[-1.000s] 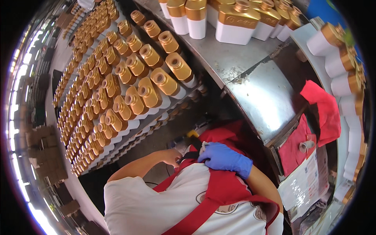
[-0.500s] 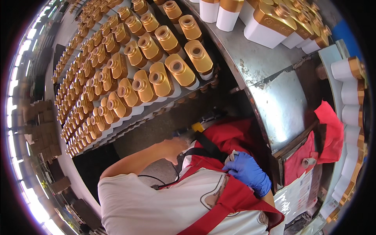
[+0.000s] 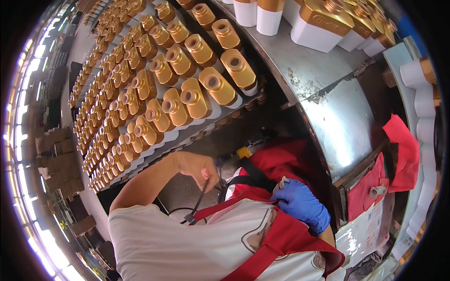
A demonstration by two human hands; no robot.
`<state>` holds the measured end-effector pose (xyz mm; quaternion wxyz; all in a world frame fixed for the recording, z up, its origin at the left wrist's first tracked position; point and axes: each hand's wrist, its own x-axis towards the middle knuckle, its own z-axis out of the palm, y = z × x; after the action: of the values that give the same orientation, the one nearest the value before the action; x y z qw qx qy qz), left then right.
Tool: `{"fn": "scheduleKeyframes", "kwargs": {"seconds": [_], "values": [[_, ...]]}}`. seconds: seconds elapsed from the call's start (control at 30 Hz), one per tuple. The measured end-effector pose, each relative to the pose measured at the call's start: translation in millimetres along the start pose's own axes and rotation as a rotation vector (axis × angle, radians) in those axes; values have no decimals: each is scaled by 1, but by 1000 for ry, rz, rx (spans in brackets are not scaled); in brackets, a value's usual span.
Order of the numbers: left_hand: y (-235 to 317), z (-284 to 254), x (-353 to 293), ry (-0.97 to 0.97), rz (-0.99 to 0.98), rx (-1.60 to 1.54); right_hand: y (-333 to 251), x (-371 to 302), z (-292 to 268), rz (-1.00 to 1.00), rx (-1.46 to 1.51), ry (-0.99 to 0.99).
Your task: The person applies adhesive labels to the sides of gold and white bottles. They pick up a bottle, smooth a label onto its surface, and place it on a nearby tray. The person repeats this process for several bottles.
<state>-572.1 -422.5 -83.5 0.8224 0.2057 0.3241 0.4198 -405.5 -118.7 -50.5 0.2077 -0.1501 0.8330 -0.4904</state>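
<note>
My left hand (image 3: 199,169) is bare and closed in a pinch on a thin black strap (image 3: 200,200). The strap runs down to a small dark buckle (image 3: 191,218) at my white shirt. A blue glove covers my right hand (image 3: 303,206), which is closed against the front of my red apron (image 3: 281,157). A small pale grey crumpled piece (image 3: 280,185) sticks out at its curled fingers; what it is cannot be made out. A wide black strap (image 3: 255,172) crosses the apron between my hands.
Rows of gold-topped white bottles (image 3: 194,100) fill a rack ahead on the left. More such bottles (image 3: 323,25) stand on a worn metal table (image 3: 340,126) at the right. Red cloths (image 3: 404,154) hang beyond its near edge, and a pale shelf (image 3: 403,75) holds further bottles.
My left hand has lifted and its fingers have closed on the black strap, which now stretches up from the buckle. My right hand stays at the apron. The whole view has shifted slightly.
</note>
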Motion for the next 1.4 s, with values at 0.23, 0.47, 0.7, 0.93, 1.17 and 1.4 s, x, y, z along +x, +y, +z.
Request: {"fn": "scheduleKeyframes", "kwargs": {"seconds": [0.23, 0.47, 0.7, 0.93, 1.17, 1.4], "values": [[20, -14, -21, 140, -144, -64, -1, -1, -4, 12, 8, -1], [68, 19, 14, -261, -364, 206, -4, 3, -6, 43, -13, -19], [31, 95, 47, -479, -708, 482, 1, 4, -1, 32, -1, -22], [55, 73, 33, -202, -495, 477, -3, 1, 0, -13, -30, -26], [73, 62, 26, 287, 108, 898, -2, -7, -2, -37, -42, 9], [69, 60, 22, 363, 229, 844, -22, 8, -28, -127, -70, 27]]}}
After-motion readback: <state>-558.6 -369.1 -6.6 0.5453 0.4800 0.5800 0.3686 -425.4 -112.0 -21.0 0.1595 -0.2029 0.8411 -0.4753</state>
